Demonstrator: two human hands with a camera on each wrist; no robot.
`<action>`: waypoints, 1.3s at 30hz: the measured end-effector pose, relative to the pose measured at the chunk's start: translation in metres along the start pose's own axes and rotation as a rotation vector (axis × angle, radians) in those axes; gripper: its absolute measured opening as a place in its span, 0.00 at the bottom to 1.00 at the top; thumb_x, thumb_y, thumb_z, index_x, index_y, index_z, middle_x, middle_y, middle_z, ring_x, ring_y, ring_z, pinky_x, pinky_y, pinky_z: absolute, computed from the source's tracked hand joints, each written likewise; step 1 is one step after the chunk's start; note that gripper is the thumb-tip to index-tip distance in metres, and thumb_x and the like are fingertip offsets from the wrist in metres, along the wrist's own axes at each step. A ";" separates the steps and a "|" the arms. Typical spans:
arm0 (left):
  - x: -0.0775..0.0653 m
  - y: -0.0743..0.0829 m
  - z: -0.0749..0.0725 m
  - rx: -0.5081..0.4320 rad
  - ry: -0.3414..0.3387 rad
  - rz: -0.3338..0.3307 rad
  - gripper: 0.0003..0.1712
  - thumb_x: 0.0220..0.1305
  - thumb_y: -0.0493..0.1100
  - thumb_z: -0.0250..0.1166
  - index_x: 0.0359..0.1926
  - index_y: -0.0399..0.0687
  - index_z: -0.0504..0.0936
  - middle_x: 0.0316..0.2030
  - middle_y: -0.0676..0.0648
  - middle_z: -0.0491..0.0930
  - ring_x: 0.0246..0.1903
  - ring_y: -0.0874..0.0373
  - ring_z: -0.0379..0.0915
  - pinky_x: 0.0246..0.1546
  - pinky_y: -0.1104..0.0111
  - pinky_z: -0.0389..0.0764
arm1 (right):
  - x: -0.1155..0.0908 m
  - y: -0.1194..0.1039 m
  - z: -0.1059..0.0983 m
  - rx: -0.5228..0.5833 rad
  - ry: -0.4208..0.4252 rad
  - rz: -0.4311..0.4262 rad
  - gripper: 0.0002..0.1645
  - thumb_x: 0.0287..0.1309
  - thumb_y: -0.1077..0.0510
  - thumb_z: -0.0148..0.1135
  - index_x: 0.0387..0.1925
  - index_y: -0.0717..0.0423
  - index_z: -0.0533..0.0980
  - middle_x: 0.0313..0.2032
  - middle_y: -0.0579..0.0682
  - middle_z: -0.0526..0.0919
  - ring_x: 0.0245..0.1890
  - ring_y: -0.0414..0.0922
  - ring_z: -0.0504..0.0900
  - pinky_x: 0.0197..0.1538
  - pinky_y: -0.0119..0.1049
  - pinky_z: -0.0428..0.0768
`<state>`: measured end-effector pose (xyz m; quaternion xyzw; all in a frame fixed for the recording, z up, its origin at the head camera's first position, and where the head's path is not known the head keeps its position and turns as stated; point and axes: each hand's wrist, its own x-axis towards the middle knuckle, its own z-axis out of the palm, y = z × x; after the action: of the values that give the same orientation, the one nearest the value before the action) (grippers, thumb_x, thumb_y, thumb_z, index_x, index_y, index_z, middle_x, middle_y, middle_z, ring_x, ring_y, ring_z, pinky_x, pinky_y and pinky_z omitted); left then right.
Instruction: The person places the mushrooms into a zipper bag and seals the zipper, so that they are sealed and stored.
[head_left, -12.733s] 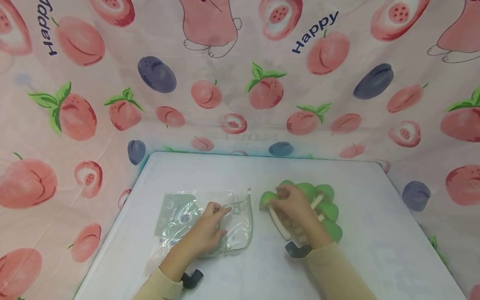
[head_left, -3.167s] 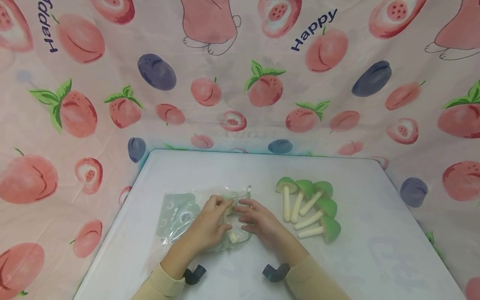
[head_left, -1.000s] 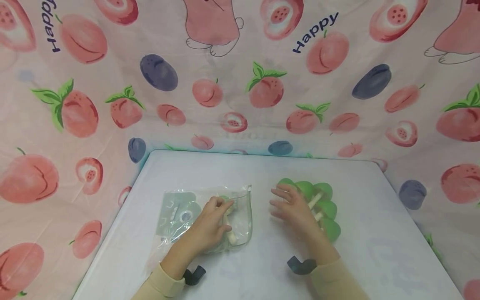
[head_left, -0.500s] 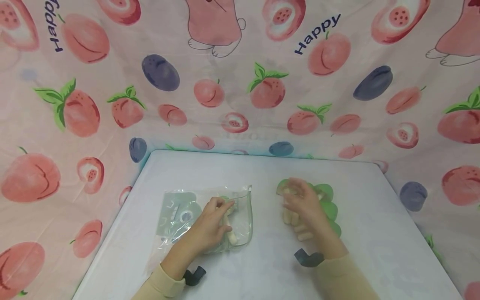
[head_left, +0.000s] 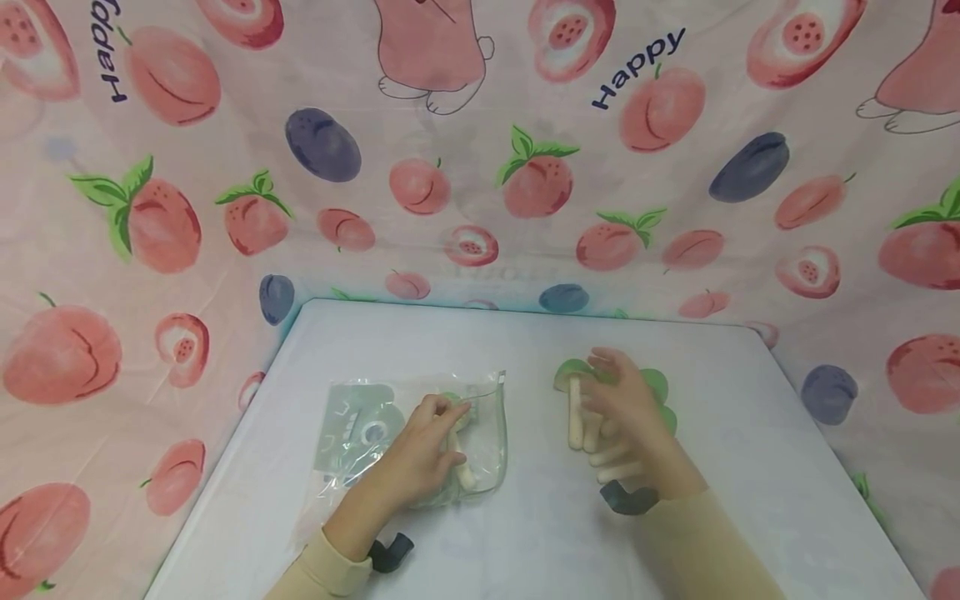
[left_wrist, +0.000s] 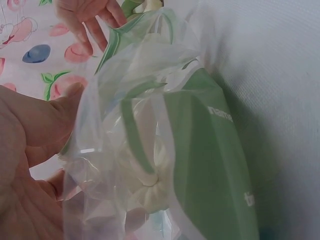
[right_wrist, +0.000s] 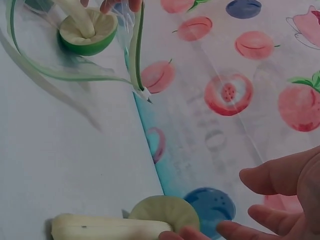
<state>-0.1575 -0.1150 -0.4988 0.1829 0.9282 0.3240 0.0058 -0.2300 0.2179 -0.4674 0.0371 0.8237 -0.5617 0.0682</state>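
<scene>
My left hand (head_left: 416, 450) holds the lip of a clear zip bag (head_left: 352, 429) with a green print, keeping its mouth parted toward the right. Inside the bag lies one toy mushroom (right_wrist: 89, 40), cap green and stem cream. Over a cluster of similar mushrooms (head_left: 575, 412) at the right hovers my right hand (head_left: 626, 404), blurred, its fingers spread and nothing seen between them. It hides several of the caps. In the right wrist view the closest mushroom (right_wrist: 115, 227) lies just beside the fingertips.
Both lie on a white table (head_left: 517, 542), whose far edge meets a pink fruit-print cloth (head_left: 480, 167). A dark curved piece sits at each wrist, the left one (head_left: 392, 552) and the right one (head_left: 628, 497).
Since 12.7 seconds ago one mushroom has gone into the bag. My right hand has gone from the bag's mouth back over the cluster, drifting slightly right lately. My left hand stays put.
</scene>
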 end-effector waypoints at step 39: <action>0.003 -0.004 0.003 0.003 0.002 0.024 0.43 0.65 0.38 0.77 0.78 0.51 0.72 0.65 0.45 0.70 0.60 0.50 0.74 0.63 0.53 0.82 | 0.027 0.000 0.003 -0.075 -0.054 0.090 0.41 0.76 0.59 0.60 0.83 0.58 0.57 0.80 0.65 0.64 0.67 0.66 0.81 0.60 0.52 0.88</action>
<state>-0.1613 -0.1153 -0.5035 0.1938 0.9264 0.3228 0.0006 -0.2567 0.2143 -0.4724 0.0562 0.8394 -0.5278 0.1170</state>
